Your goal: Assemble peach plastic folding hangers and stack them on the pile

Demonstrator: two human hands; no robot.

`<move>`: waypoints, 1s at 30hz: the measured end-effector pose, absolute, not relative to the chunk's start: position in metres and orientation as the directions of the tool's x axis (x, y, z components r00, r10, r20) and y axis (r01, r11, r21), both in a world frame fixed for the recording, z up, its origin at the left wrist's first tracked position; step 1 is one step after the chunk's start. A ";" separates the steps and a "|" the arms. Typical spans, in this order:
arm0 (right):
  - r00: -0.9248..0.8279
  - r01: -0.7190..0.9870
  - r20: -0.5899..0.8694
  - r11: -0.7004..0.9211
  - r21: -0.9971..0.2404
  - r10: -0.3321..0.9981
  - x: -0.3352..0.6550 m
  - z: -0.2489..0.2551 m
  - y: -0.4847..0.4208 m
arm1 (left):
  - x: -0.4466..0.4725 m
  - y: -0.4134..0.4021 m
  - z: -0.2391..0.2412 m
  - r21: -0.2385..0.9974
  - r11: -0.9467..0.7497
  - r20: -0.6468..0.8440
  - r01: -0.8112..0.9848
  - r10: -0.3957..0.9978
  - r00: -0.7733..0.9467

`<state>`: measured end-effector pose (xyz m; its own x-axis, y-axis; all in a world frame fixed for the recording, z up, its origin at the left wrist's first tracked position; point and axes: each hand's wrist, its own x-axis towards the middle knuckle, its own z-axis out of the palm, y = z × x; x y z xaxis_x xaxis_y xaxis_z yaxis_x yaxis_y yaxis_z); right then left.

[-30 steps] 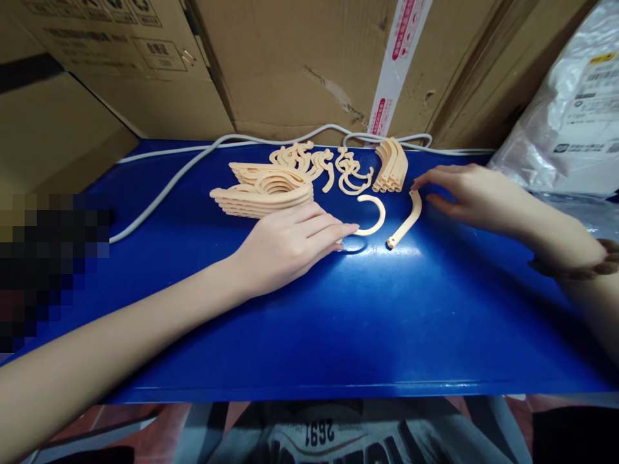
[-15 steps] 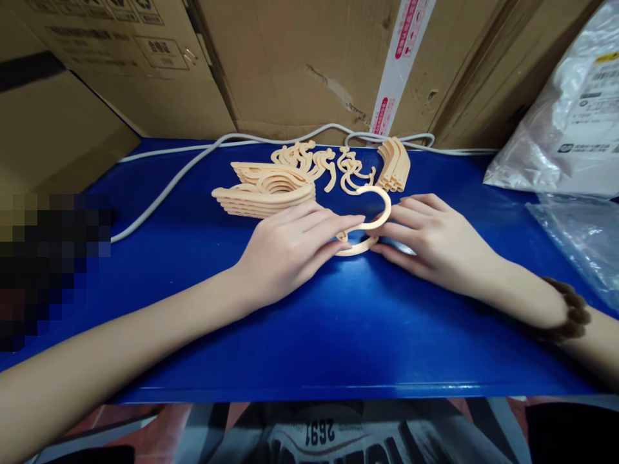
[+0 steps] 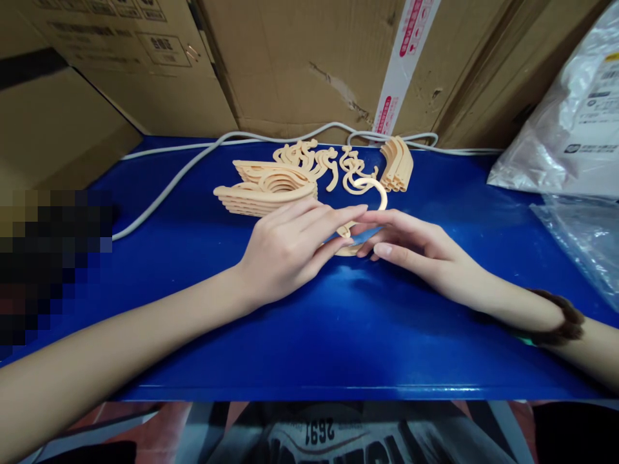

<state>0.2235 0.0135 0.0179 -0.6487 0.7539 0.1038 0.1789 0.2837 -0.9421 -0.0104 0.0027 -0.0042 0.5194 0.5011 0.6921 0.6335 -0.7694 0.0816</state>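
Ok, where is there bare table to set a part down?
Widest: the blue tabletop between the left hand, right hand and front edge. A smaller patch lies between the curved-bar bundle and plastic bag. Crowded: the back middle, where the larger beige stack, loose curved pieces and white cable sit close.

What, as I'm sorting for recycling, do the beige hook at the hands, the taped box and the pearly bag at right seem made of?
Beige hook: probably moulded plastic, semi-gloss; smooth, even colour.
Taped box: cardboard, matt brown; its papery face is scuffed and torn.
Pearly bag: likely thin plastic film, shiny; creases and bright glints show.
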 end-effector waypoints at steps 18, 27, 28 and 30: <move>-0.237 0.130 0.057 0.089 -0.987 0.970 0.229 0.015 0.034 | -0.005 0.006 -0.013 0.071 -0.845 0.449 0.531 0.502 0.739; -0.223 0.196 0.033 0.078 -0.978 0.974 0.230 0.014 0.035 | -0.005 0.002 -0.008 -0.018 -0.856 0.484 0.516 0.444 0.754; -0.223 0.210 0.031 0.079 -0.975 0.974 0.230 0.014 0.035 | -0.004 0.002 -0.008 -0.027 -0.854 0.488 0.520 0.442 0.753; -0.222 0.227 0.031 0.083 -0.970 0.975 0.231 0.013 0.035 | -0.004 0.001 -0.008 -0.031 -0.849 0.491 0.527 0.446 0.748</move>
<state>0.2309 0.0353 0.0135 -0.2220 0.9745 0.0313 0.2268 0.0828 -0.9704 -0.0035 0.0013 -0.0075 0.7482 0.4461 0.4912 0.5267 -0.8495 -0.0308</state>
